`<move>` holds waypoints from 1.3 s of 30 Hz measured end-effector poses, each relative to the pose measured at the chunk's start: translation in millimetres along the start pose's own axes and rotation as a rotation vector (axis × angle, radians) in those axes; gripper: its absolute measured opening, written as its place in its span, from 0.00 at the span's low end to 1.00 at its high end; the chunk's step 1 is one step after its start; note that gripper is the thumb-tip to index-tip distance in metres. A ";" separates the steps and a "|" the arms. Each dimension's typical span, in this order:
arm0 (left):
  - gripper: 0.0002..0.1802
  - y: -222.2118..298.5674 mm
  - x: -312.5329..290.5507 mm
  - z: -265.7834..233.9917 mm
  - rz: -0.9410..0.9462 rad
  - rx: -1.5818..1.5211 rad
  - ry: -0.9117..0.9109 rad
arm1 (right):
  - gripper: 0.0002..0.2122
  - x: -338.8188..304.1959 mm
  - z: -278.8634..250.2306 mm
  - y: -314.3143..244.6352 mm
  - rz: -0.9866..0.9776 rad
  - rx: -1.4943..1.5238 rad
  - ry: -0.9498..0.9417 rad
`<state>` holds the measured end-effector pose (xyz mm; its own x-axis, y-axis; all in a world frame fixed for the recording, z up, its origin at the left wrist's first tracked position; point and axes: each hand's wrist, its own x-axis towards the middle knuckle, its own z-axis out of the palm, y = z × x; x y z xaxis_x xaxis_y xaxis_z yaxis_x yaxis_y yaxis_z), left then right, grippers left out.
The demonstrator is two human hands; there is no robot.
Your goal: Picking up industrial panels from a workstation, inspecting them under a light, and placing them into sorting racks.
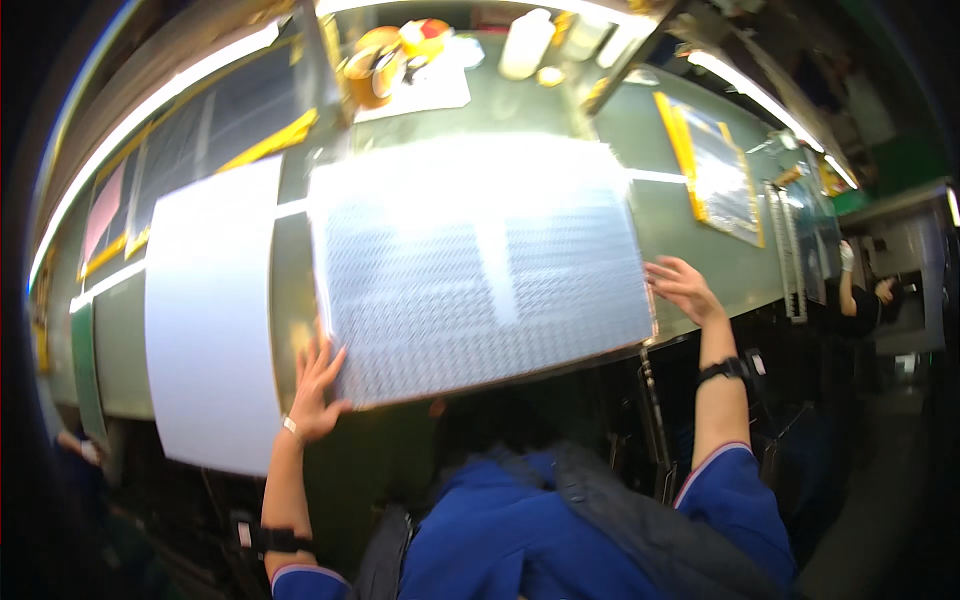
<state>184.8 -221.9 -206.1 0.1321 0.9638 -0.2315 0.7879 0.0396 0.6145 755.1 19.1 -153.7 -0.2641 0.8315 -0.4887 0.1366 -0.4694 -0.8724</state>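
A large rectangular sheet (480, 290) with rows of small patterned marks lies on the green worktop before me, tilted a little. Glare washes out its far part. At its near left corner is my left hand (316, 395), fingers spread, the tips against the sheet's edge. By the right edge is my right hand (686, 290), its fingers stretched out and touching or almost touching the side; which one I cannot tell. Neither hand is wrapped round anything. Left of the patterned sheet lies a plain white board (212, 320), reaching past the worktop's front edge.
An orange-brown mug-shaped container (372, 78) and white bottles (526, 45) stand at the back. Yellow-edged clear sheets (715, 170) lie on the right, with a toothed metal strip (786, 250) beyond. A metal post (330, 60) rises behind. Another person's gloved hand (847, 256) shows far right.
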 end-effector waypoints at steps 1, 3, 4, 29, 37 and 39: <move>0.48 0.6 -5.8 -2.9 -0.011 0.024 0.005 | 0.32 25.3 3.9 -9.4 -0.015 -0.011 0.015; 0.49 6.2 -5.6 -4.0 -0.032 0.033 -0.006 | 0.36 73.8 5.5 -30.8 -0.036 -0.094 0.062; 0.49 8.1 -1.3 -2.7 -0.019 0.034 -0.006 | 0.37 97.4 2.0 -39.0 -0.043 -0.162 0.091; 0.47 -3.6 -10.2 6.1 -0.044 0.164 0.048 | 0.19 242.7 13.9 -70.0 -0.144 -1.339 0.350; 0.31 39.0 -39.7 8.4 0.014 0.521 0.134 | 0.28 226.4 38.0 -36.2 -0.457 -1.354 0.597; 0.30 52.0 -38.2 9.2 -0.021 0.532 0.160 | 0.28 224.3 39.3 -20.9 -0.540 -1.298 0.665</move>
<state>226.3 -259.1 -172.2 0.0528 0.9939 -0.0966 0.9899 -0.0393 0.1359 655.6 203.7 -244.7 -0.1452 0.9532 0.2653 0.9641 0.1965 -0.1784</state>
